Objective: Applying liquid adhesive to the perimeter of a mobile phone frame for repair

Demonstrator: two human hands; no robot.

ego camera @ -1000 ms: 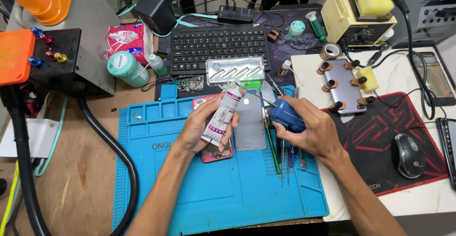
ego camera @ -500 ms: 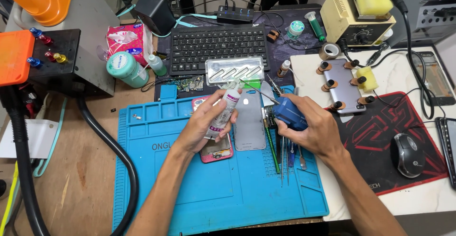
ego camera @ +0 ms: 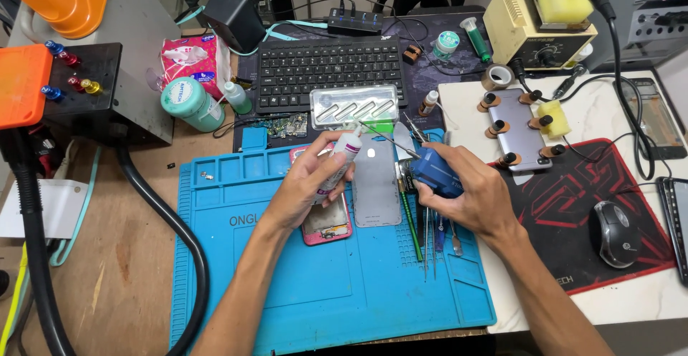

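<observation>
while the left hand (ego camera: 304, 188) curls around a small white tube (ego camera: 342, 161) with a purple band, fingers pressed on its body and its thin metal nozzle (ego camera: 387, 138) pointing toward the right, the right hand (ego camera: 466, 195) wraps closed around a dark blue block-shaped tool (ego camera: 434, 172). both are held just above a blue work mat (ego camera: 287, 284) on the wooden bench. under the left hand lies a pink phone frame (ego camera: 328, 225), partly hidden, and just beside it a grey phone back plate (ego camera: 376, 188). tweezers and thin tools (ego camera: 428, 238) lie on the mat below the right hand. beyond the mat sit a clear plastic tray (ego camera: 355, 105) and a black keyboard (ego camera: 328, 69); a black mouse (ego camera: 616, 233) rests well apart at right.
</observation>
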